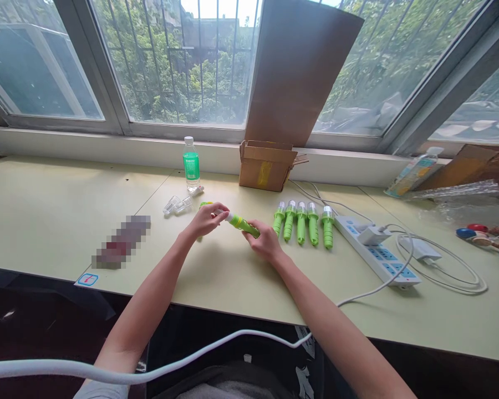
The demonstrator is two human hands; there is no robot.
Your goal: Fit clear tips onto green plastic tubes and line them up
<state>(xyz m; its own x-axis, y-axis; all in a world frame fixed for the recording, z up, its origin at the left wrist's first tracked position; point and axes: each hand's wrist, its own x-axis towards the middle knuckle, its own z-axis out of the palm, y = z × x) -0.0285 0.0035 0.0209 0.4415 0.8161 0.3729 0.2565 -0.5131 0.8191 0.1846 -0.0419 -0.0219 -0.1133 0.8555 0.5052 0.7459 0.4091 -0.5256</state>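
A green plastic handle with a white end [240, 223] is held between both hands above the pale table [58, 210]. My right hand [264, 240] grips the green body. My left hand [208, 218] pinches the white tip end, fingers closed. Another green piece [203, 204] peeks out behind my left hand. Several finished green handles with clear caps [303, 221] lie side by side just right of my right hand. Two clear caps [177, 204] lie to the left of my left hand.
A green-labelled water bottle [191, 164] and an open cardboard box [265, 165] stand by the window sill. A white power strip [378, 254] with plugs and a coiled cable [453, 274] lies at right. Red and blue toys [488, 237] sit far right. A white cable [216, 343] crosses my lap.
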